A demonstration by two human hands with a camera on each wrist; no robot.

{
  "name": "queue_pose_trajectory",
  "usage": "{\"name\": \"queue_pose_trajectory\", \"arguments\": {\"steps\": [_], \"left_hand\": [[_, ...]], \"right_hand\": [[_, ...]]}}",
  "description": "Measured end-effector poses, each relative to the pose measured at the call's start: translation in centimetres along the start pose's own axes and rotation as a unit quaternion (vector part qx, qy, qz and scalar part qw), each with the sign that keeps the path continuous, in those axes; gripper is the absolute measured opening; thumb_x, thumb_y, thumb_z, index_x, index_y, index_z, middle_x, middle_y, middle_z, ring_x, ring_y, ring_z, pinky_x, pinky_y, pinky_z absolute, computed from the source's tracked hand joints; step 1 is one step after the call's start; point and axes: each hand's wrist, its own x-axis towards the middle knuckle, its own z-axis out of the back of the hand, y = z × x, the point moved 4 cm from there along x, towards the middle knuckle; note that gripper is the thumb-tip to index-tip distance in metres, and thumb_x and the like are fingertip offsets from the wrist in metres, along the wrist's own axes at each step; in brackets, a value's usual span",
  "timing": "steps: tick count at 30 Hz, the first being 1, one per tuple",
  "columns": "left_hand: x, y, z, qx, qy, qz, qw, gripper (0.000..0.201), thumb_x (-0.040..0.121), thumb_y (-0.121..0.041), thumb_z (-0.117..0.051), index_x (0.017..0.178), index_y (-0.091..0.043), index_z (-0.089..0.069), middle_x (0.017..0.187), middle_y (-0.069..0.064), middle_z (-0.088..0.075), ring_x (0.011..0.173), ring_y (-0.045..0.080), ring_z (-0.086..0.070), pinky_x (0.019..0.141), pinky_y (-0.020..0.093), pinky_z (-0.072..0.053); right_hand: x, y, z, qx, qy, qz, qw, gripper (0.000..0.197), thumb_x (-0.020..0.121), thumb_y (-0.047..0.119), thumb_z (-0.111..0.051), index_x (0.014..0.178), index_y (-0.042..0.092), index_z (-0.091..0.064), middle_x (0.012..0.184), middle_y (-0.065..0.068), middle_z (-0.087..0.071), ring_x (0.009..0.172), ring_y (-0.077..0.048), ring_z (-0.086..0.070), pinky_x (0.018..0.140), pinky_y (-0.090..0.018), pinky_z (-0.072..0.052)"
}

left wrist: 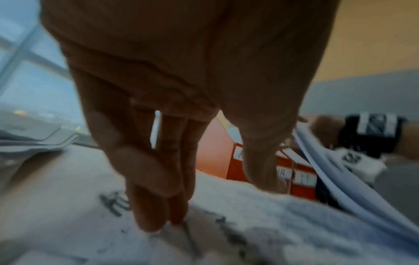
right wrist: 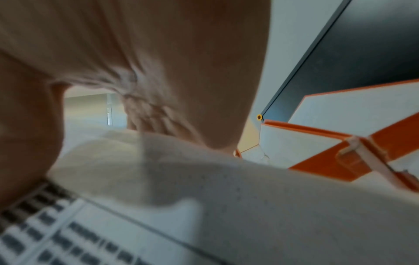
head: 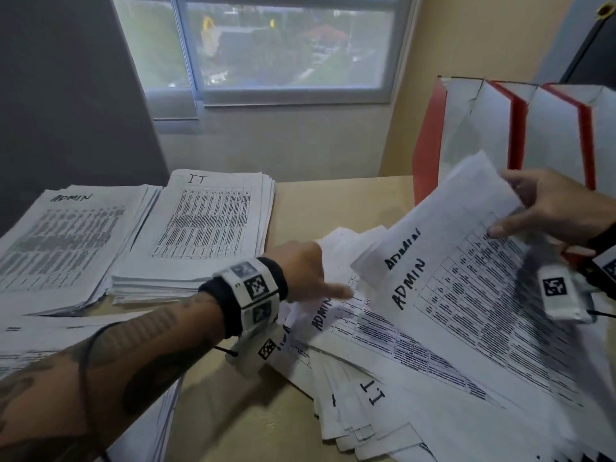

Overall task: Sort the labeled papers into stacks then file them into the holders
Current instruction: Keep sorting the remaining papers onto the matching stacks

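A loose pile of printed sheets point(head: 383, 378) marked ADMIN and IT is spread over the right half of the desk. My right hand point(head: 533, 208) pinches the far edge of a few ADMIN sheets point(head: 466, 261) and holds them lifted above the pile. In the right wrist view the thumb and fingers point(right wrist: 204, 89) clamp that paper point(right wrist: 226, 197). My left hand point(head: 306, 271) reaches into the pile with straight fingers point(left wrist: 149, 206) touching a sheet point(left wrist: 226, 224). Two sorted stacks lie at the left: ADMIN point(head: 60, 241) and IT point(head: 206, 225). Red and white file holders point(head: 513, 128) stand at the right rear.
Another stack of papers point(head: 30, 345) lies under my left forearm at the near left. A window point(head: 266, 45) is behind the desk and a dark panel point(head: 66, 95) rises at the left. Bare desk top point(head: 333, 201) shows between the IT stack and the holders.
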Motion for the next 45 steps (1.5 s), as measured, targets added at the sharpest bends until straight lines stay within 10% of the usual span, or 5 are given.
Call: {"name": "queue_pose_trajectory", "arguments": {"steps": [6,22,26,34,45], "left_hand": [[0.5,-1.0,-1.8,0.147,0.010,0.020,0.989,0.066,0.068,-0.072,-0.083,0.085,-0.012,-0.064,0.080,0.002,-0.064,0.063,0.017,-0.055,0.057,0.026,-0.046],[0.5,2.0,2.2,0.062,-0.089,0.096,0.989,0.042,0.068,-0.050,-0.094,0.087,-0.019,-0.073,0.080,-0.001,-0.073,0.073,0.018,-0.069,0.072,0.036,-0.064],[-0.1,0.9,4.5,0.054,-0.127,0.028,0.990,0.021,0.086,-0.040,-0.083,0.095,-0.021,-0.082,0.086,-0.002,-0.076,0.080,0.018,-0.070,0.078,0.033,-0.060],[-0.9,-3.8,5.2,-0.103,-0.190,-0.168,0.962,0.015,0.090,-0.016,-0.074,0.079,-0.025,-0.073,0.071,-0.015,-0.071,0.069,0.002,-0.065,0.078,0.023,-0.051],[0.3,1.8,1.0,-0.017,-0.002,-0.026,1.000,0.027,0.084,-0.037,-0.085,0.101,-0.018,-0.078,0.085,-0.004,-0.079,0.077,0.012,-0.075,0.086,0.037,-0.063]], "right_hand": [[-0.8,-0.5,0.2,-0.035,0.024,-0.026,0.999,0.092,0.020,0.064,-0.099,0.090,0.005,-0.081,0.096,-0.017,-0.079,0.091,-0.031,-0.077,0.094,-0.058,-0.054],[-1.1,-0.9,0.6,-0.006,0.035,-0.020,0.999,0.099,0.014,0.064,-0.098,0.091,0.005,-0.081,0.100,-0.014,-0.080,0.093,-0.028,-0.078,0.074,-0.030,-0.065],[-0.8,0.0,0.1,-0.003,0.017,-0.014,1.000,0.066,0.045,0.041,-0.100,0.094,0.003,-0.079,0.101,-0.016,-0.080,0.098,-0.033,-0.077,0.084,-0.047,-0.057],[1.2,1.7,-3.2,0.018,-0.032,0.028,0.999,0.016,0.064,0.009,-0.087,0.078,0.016,-0.084,0.083,-0.007,-0.081,0.075,-0.017,-0.078,0.061,-0.020,-0.058],[-0.5,1.2,0.3,-0.013,-0.147,0.028,0.989,0.058,0.078,-0.002,-0.081,0.129,0.019,-0.063,0.090,-0.003,-0.080,0.078,-0.012,-0.078,0.057,-0.017,-0.058]]}}
